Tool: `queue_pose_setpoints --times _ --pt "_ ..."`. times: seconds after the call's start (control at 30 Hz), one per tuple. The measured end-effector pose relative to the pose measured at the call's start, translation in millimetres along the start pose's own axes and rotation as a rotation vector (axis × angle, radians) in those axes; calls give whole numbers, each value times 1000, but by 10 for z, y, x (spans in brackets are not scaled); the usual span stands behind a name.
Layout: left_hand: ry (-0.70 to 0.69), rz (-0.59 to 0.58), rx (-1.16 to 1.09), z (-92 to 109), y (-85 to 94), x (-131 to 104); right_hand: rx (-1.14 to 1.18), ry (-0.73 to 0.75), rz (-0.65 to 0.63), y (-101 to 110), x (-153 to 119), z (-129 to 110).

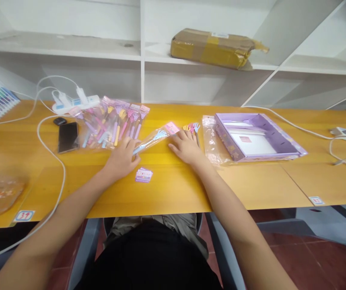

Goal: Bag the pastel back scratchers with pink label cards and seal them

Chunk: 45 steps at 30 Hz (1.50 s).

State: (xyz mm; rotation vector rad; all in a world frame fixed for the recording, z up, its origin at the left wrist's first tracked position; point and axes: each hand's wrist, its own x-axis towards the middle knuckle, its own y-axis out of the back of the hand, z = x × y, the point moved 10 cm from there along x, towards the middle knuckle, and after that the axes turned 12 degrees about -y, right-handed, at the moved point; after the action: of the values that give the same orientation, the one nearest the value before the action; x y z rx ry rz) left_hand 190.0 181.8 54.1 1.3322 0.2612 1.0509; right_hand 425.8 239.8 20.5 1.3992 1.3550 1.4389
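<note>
A light-blue back scratcher (160, 135) with a hand-shaped head lies in a clear plastic bag (149, 139) with a pink header. My left hand (122, 158) grips the handle end, thumb and forefinger on either side of it. At the header end, the curled fingers of my right hand (186, 146) press on the bag's edge; their tips are partly hidden. Just beyond that hand lie loose yellow, pink and blue back scratchers (192, 128). On the table in front of my left hand is a small stack of purple-edged cards (143, 175).
Several bagged back scratchers (115, 123) are heaped at the left, near a black phone (68, 137) and a power strip (76, 104). Right of me, a purple open box (259, 155) stands beside an empty plastic bag (213, 141). A taped parcel (212, 47) rests on the shelf.
</note>
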Motion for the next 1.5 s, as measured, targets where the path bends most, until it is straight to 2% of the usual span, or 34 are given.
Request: queue_pose_setpoints --times 0.13,0.27,0.63,0.77,0.87,0.93,1.03,1.1,1.17,1.27,1.33,1.5 --pt "37 -2 6 -64 12 -4 -39 -93 -5 -136 109 167" --pt "27 -11 0 -78 -10 -1 -52 -143 -3 -126 129 235" --pt "2 -40 20 -48 -48 -2 -46 -46 -3 -39 -15 -65" --pt "10 -39 22 -46 -39 -7 -24 -70 2 42 -59 -34" --pt "8 -33 20 -26 -22 -2 134 -89 1 127 -71 17" --pt "-13 -37 24 6 -14 7 362 -126 -29 135 -65 53" --pt "-60 -75 59 59 -28 18 695 -256 -48 64 -52 135" --pt "-82 -115 82 80 -55 17 808 -328 -12 29 -55 171" --pt "-93 -157 94 84 -91 8 819 -351 34 33 -61 171" --pt "-69 -213 89 43 -160 -21 768 -334 89 82 -73 134" --pt "-17 -234 30 -9 -212 -46 803 -292 74 82 -85 63" --pt "40 -192 -237 7 -303 -61 957 -13 -189 -51 -212 -450"
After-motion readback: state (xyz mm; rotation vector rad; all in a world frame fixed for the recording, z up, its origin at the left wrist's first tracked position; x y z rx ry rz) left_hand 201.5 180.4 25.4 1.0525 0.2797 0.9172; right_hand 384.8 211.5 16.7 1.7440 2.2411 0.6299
